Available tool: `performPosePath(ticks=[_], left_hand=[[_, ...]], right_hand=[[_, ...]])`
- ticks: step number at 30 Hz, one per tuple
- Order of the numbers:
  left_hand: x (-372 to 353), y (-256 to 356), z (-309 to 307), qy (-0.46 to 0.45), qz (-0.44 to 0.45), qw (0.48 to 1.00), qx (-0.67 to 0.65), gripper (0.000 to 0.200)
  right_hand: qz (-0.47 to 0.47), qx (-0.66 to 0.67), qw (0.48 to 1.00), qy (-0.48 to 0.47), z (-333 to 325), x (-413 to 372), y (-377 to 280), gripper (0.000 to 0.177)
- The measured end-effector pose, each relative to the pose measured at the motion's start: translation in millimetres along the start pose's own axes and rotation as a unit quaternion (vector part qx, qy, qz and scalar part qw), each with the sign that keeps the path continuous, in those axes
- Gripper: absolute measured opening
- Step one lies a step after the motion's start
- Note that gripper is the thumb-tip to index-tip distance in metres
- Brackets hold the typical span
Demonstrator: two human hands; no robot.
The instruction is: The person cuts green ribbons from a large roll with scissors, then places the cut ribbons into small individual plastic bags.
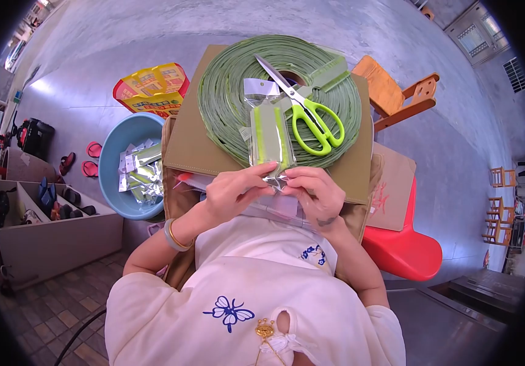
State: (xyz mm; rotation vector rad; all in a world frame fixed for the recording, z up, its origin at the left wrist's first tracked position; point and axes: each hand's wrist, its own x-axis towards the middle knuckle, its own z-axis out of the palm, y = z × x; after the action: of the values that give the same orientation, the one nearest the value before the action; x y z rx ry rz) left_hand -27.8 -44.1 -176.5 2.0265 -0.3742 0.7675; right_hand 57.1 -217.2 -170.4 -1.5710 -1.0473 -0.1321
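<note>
A clear plastic packet (270,134) with a folded green strip inside lies on a large coil of green ribbon (226,91). My left hand (238,188) pinches the packet's near end at its left corner, fingers closed. My right hand (314,192) pinches the same end at the right, close to the left hand. Green-handled scissors (308,116) rest on the coil just right of the packet, blades pointing to the far left. The coil sits on a brown board (183,143) in front of me.
At the left, a blue basin (111,177) holds several similar packets. Behind it stands a yellow and red bag (152,88). A wooden chair (391,94) is at the right, with a red stool (406,250) and cardboard (391,189) nearer. A shoe rack (61,244) stands lower left.
</note>
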Motion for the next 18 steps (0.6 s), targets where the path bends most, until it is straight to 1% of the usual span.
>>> performPosePath(ticks=[1, 2, 3, 5, 6, 8, 9, 11, 12, 15, 18], left_hand=[[-3, -2, 1, 0.005, -0.036, 0.999, -0.021, 0.015], [-6, -3, 1, 0.009, -0.072, 0.996, -0.043, 0.013], [-8, -2, 1, 0.013, -0.108, 0.992, -0.064, 0.012], [-10, 9, 1, 0.048, -0.219, 0.968, -0.111, 0.011], [-10, 13, 0, 0.065, -0.272, 0.951, -0.133, 0.01], [-19, 8, 3, 0.101, -0.313, 0.929, -0.167, 0.01], [-22, 6, 3, 0.119, -0.333, 0.917, -0.185, 0.01], [-25, 5, -1, 0.107, -0.391, 0.884, -0.233, 0.011], [-25, 5, -3, 0.101, -0.418, 0.865, -0.257, 0.011], [-22, 10, -4, 0.103, -0.482, 0.791, -0.363, 0.011], [-16, 18, -7, 0.101, -0.501, 0.764, -0.393, 0.011]], right_hand=[[0.08, 0.06, 0.995, 0.004, 0, -2, -2, 0.015], [0.159, 0.119, 0.98, 0.008, 1, -4, -3, 0.014], [0.217, 0.19, 0.957, 0.028, 3, -6, -2, 0.013], [0.328, 0.325, 0.884, 0.069, 13, -12, 5, 0.012], [0.322, 0.281, 0.902, 0.065, 17, -14, 7, 0.011], [0.309, 0.191, 0.93, 0.057, 23, -17, 8, 0.009], [0.334, 0.211, 0.917, 0.053, 24, -15, 6, 0.008], [0.381, 0.249, 0.889, 0.046, 22, -10, -3, 0.008], [0.39, 0.268, 0.88, 0.045, 21, -7, -5, 0.009], [0.415, 0.31, 0.854, 0.048, 21, -4, -7, 0.01], [0.435, 0.322, 0.839, 0.065, 21, -7, -9, 0.012]])
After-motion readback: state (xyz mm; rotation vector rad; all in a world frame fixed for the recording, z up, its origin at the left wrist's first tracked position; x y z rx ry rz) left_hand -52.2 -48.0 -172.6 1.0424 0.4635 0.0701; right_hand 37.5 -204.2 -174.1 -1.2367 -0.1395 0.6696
